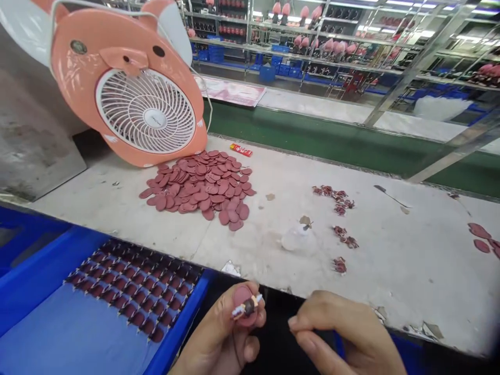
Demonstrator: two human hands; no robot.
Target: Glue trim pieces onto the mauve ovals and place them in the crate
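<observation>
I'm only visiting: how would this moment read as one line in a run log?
left hand: holds maroon disc with small ornament | right hand: fingers pinched, beside it | nearby: blue tray of discs

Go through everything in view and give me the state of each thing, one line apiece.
Left hand: holding up a maroon disc with a small dark bead on it.
Right hand: fingers curled together, nothing visible held.
Loose maroon discs: overlapping heap on the bench.
Blue tray: discs lying in tight rows.
Pink animal-shaped fan: tilted back, lower edge on the bench.
Red packet: lying on the bench.
</observation>
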